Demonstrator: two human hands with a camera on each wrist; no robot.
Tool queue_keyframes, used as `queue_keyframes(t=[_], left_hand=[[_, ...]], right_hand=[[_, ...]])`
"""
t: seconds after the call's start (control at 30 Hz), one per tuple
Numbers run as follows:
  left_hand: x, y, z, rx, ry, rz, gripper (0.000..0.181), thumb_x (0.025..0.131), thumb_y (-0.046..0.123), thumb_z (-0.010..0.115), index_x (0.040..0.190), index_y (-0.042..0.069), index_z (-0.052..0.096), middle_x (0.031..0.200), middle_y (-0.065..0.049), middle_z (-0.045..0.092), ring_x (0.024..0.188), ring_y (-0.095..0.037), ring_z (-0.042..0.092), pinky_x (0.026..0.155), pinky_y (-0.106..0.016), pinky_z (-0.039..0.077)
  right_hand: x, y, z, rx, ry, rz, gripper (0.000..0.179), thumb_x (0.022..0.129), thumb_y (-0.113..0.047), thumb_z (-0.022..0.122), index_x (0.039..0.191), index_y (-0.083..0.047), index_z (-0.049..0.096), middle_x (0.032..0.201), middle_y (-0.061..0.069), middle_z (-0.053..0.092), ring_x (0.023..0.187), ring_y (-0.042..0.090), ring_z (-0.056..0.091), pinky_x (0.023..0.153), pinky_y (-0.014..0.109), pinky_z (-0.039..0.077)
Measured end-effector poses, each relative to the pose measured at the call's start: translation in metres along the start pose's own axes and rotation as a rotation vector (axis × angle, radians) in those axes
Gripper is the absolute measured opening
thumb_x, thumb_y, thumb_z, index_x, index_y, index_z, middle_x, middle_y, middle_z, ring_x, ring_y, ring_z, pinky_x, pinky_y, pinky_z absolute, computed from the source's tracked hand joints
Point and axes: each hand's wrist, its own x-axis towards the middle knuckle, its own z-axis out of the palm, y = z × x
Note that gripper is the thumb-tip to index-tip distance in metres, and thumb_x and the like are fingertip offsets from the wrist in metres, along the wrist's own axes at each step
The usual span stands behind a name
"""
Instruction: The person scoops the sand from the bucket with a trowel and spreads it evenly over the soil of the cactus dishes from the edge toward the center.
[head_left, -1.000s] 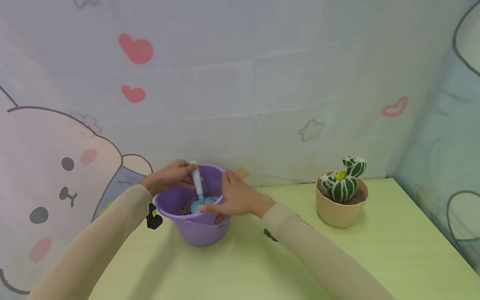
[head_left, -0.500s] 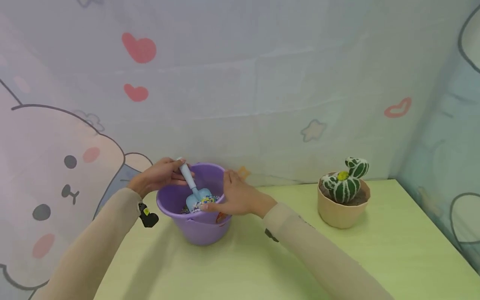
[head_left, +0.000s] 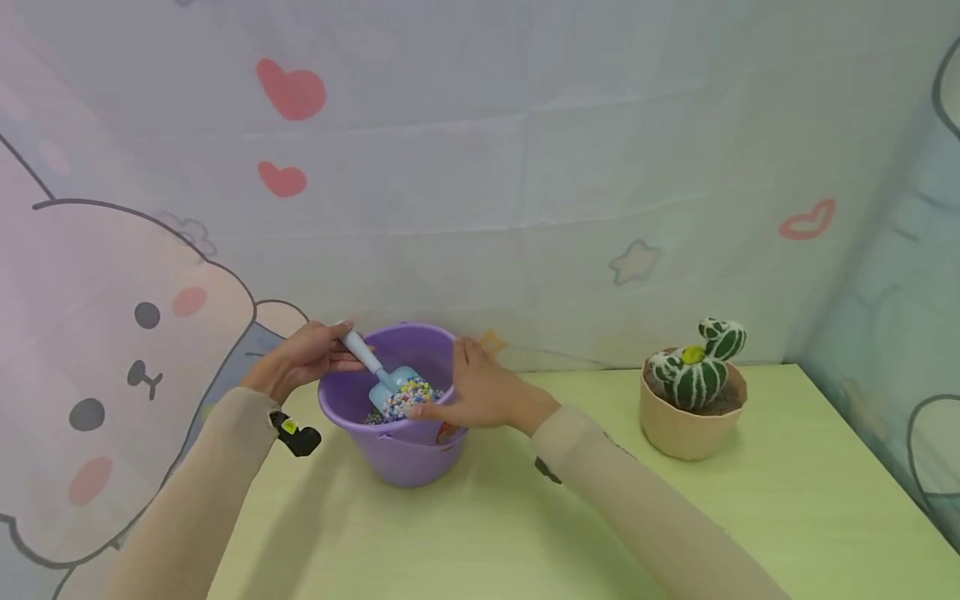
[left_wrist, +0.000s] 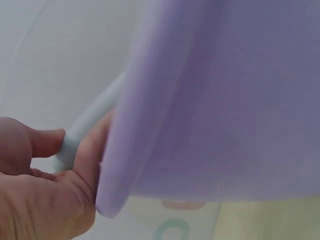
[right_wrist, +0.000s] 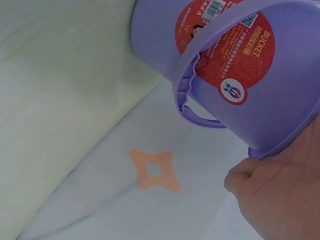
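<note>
A purple bucket [head_left: 408,458] stands on the table, holding small multicoloured beads. My left hand [head_left: 303,358] grips the pale handle of a light blue toy shovel [head_left: 363,354], thumb on top near the handle's end. The shovel tilts down into the bucket, its blade heaped with beads [head_left: 412,396]. In the left wrist view, the shovel handle [left_wrist: 95,110] passes behind the bucket's rim [left_wrist: 135,125]. At the bucket's right side, my right hand [head_left: 491,392] holds the rim, with the thumb over the front. The right wrist view shows that hand [right_wrist: 285,185] at the rim, fingertips hidden.
To the right, a cream pot [head_left: 682,433] with a knitted green cactus [head_left: 693,379] stands on the light green table [head_left: 555,517]. A printed cloth backdrop [head_left: 465,167] rises close behind the bucket. The bucket's handle [right_wrist: 185,100] hangs down its side.
My left hand has moved left and tilted the shovel over. Its blade has come up heaped with beads. My right hand has stayed at the bucket's rim.
</note>
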Motion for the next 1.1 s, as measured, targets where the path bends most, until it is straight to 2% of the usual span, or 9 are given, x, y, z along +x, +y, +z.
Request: queue_keyframes(t=[0.27, 0.4, 0.6, 0.7, 0.87, 1.1], left_hand=[[-0.009, -0.001, -0.006, -0.16, 0.041, -0.009, 0.031, 0.117, 0.025, 0.032, 0.122, -0.001, 0.046, 0.096, -0.013, 0.076, 0.089, -0.02, 0.08, 0.089, -0.032, 0.069], [-0.014, -0.004, -0.008, -0.226, 0.048, -0.005, 0.025, 0.117, 0.024, 0.033, 0.124, 0.002, 0.044, 0.095, -0.015, 0.077, 0.089, -0.022, 0.081, 0.088, -0.031, 0.069], [-0.02, -0.009, -0.011, -0.318, 0.085, 0.028, 0.018, 0.116, 0.023, 0.034, 0.128, 0.012, 0.044, 0.093, -0.013, 0.075, 0.086, -0.022, 0.081, 0.086, -0.03, 0.069], [-0.026, -0.011, -0.013, -0.408, 0.096, 0.04, 0.02, 0.115, 0.024, 0.036, 0.123, 0.01, 0.047, 0.091, -0.016, 0.076, 0.085, -0.025, 0.081, 0.085, -0.031, 0.069], [-0.036, -0.015, -0.022, -0.579, 0.12, 0.056, 0.028, 0.113, 0.025, 0.046, 0.103, 0.003, 0.06, 0.089, -0.021, 0.075, 0.084, -0.031, 0.081, 0.084, -0.035, 0.07], [-0.043, -0.02, -0.03, -0.612, 0.159, 0.058, 0.03, 0.111, 0.024, 0.052, 0.095, 0.001, 0.064, 0.086, -0.022, 0.076, 0.082, -0.03, 0.081, 0.082, -0.037, 0.07]], right_hand=[[-0.001, -0.002, -0.002, 0.019, 0.007, 0.009, 0.135, 0.087, -0.092, 0.047, 0.164, 0.009, 0.002, 0.174, 0.03, 0.005, 0.165, 0.038, 0.011, 0.138, 0.045, 0.022], [-0.002, -0.002, -0.002, 0.015, 0.002, 0.006, 0.136, 0.087, -0.093, 0.046, 0.164, 0.009, 0.001, 0.174, 0.031, 0.005, 0.165, 0.039, 0.01, 0.138, 0.045, 0.021], [-0.003, 0.0, -0.001, 0.013, -0.002, 0.02, 0.136, 0.086, -0.094, 0.044, 0.164, 0.009, 0.0, 0.174, 0.031, 0.003, 0.165, 0.039, 0.008, 0.138, 0.045, 0.02], [-0.003, 0.0, -0.001, 0.018, -0.004, 0.021, 0.138, 0.085, -0.095, 0.044, 0.164, 0.008, 0.0, 0.174, 0.03, 0.002, 0.166, 0.038, 0.007, 0.138, 0.045, 0.02], [-0.003, -0.002, -0.001, 0.023, -0.005, 0.024, 0.138, 0.084, -0.096, 0.043, 0.165, 0.007, 0.0, 0.175, 0.028, 0.001, 0.166, 0.037, 0.006, 0.139, 0.045, 0.019], [-0.004, -0.002, -0.001, 0.034, 0.005, 0.019, 0.138, 0.084, -0.095, 0.046, 0.165, 0.007, 0.0, 0.175, 0.029, 0.002, 0.166, 0.038, 0.008, 0.138, 0.046, 0.022]])
